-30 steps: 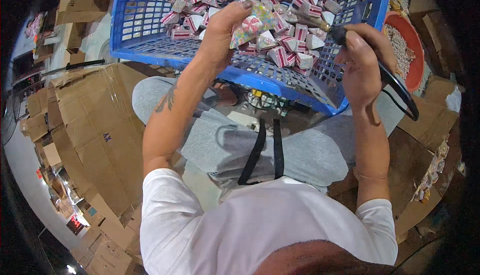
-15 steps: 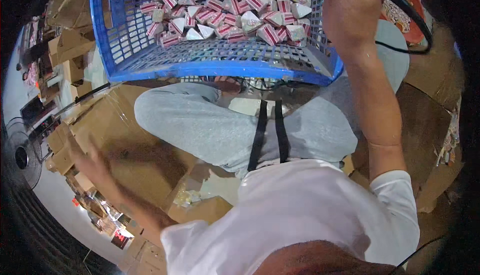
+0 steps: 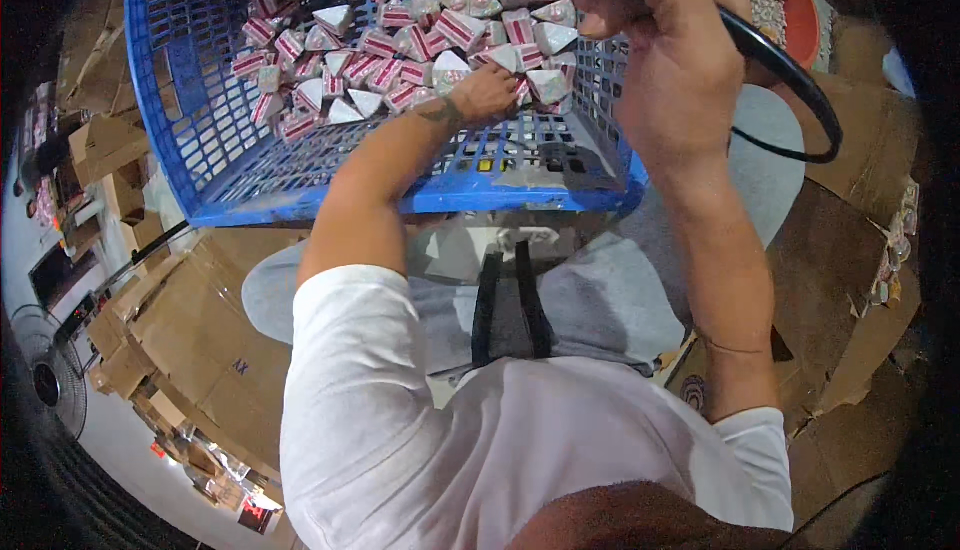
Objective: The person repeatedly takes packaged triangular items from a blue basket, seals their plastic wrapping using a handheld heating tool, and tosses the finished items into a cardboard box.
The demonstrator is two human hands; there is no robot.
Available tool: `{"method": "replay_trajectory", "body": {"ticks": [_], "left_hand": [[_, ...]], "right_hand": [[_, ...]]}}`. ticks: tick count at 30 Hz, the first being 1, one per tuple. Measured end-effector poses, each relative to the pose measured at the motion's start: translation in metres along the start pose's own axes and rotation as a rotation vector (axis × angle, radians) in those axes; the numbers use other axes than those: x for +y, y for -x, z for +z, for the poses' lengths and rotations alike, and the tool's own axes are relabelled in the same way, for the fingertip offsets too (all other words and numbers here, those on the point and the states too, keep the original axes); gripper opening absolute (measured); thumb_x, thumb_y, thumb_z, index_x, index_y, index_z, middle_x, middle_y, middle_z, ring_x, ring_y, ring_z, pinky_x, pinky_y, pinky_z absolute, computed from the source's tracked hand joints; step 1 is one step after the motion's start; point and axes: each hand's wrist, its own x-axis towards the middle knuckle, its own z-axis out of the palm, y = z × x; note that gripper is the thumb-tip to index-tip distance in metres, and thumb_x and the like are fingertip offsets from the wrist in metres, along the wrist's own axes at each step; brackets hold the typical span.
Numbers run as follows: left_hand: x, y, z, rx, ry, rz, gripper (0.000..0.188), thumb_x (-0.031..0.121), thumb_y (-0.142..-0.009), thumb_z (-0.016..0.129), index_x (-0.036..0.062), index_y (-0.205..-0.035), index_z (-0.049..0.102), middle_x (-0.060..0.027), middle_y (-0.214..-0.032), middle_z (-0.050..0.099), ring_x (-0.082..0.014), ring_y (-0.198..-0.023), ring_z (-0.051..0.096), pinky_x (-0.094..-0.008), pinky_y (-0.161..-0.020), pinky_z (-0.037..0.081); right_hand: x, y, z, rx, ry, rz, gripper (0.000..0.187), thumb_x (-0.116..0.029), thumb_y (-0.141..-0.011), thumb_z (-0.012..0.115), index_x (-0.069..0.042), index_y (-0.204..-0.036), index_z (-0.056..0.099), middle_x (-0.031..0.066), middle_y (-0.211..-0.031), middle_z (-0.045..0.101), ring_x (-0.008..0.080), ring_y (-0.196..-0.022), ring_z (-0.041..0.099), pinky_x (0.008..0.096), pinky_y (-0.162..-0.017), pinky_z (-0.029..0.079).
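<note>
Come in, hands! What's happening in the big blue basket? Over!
Left hand down among striped wedges, grip unclear. Right hand closed on black corded tool. Wedges piled loose in blue basket, right hand hiding part of its right wall.

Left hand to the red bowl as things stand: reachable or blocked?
Probably not directly: the left hand is down among the wedge-shaped pieces in the blue basket, and the basket's side wall and the right hand lie between it and the red bowl.
</note>
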Motion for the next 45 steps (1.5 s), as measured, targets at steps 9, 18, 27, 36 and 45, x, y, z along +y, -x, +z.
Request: {"method": "replay_trajectory", "body": {"ticks": [9, 18, 27, 36, 45], "left_hand": [[-0.032, 0.129, -0.139, 0.526, 1.850, -0.906, 0.046, 0.025, -0.094, 0.056, 0.0071, -0.136, 0.051, -0.0087, -0.122, 0.063, -0.0187, -0.102, 0.064, -0.0361, -0.082, 0.055], [0.063, 0.162, -0.258, 1.155, 2.375, -0.627, 0.048, 0.045, -0.099, 0.044, 0.0069, -0.127, 0.054, -0.0094, -0.108, 0.067, -0.0219, -0.096, 0.067, -0.0388, -0.070, 0.057], [0.070, 0.163, -0.248, 0.998, 2.282, -0.409, 0.044, 0.014, -0.088, 0.063, 0.0020, -0.128, 0.049, -0.0091, -0.112, 0.065, -0.0188, -0.102, 0.064, -0.0350, -0.092, 0.051], [0.064, 0.194, -0.245, 1.411, 2.261, -0.557, 0.044, 0.032, -0.094, 0.061, 0.0040, -0.126, 0.052, -0.0085, -0.116, 0.063, -0.0261, -0.109, 0.063, -0.0413, -0.096, 0.052], [0.055, 0.199, -0.237, 1.406, 2.110, -0.489, 0.055, 0.025, -0.095, 0.053, 0.0018, -0.143, 0.035, -0.0198, -0.136, 0.052, -0.0291, -0.123, 0.054, -0.0444, -0.105, 0.045]], "right_hand": [[0.004, -0.009, 0.004, 0.015, -0.011, 0.178, 0.024, -0.019, -0.096, 0.057, 0.004, -0.096, 0.063, 0.0084, -0.091, 0.059, 0.0146, -0.072, 0.057, 0.0298, -0.071, 0.050], [0.050, 0.019, 0.074, -0.151, 0.226, -0.128, 0.043, -0.041, -0.088, 0.065, -0.003, -0.109, 0.066, 0.0166, -0.098, 0.068, 0.0262, -0.089, 0.066, 0.0376, -0.081, 0.050], [0.059, 0.021, 0.076, -0.236, 0.310, -0.114, 0.047, -0.042, -0.092, 0.064, 0.000, -0.112, 0.063, 0.0126, -0.099, 0.066, 0.0217, -0.093, 0.064, 0.0324, -0.083, 0.049], [0.014, 0.036, 0.040, -0.326, 0.041, -0.027, 0.028, -0.022, -0.092, 0.064, 0.000, -0.109, 0.064, 0.0098, -0.095, 0.066, 0.0171, -0.081, 0.065, 0.0305, -0.078, 0.050], [0.004, 0.052, 0.030, -0.559, 0.358, -0.232, 0.027, -0.025, -0.081, 0.070, -0.002, -0.095, 0.070, 0.0143, -0.084, 0.068, 0.0264, -0.075, 0.067, 0.0360, -0.069, 0.051]]}}
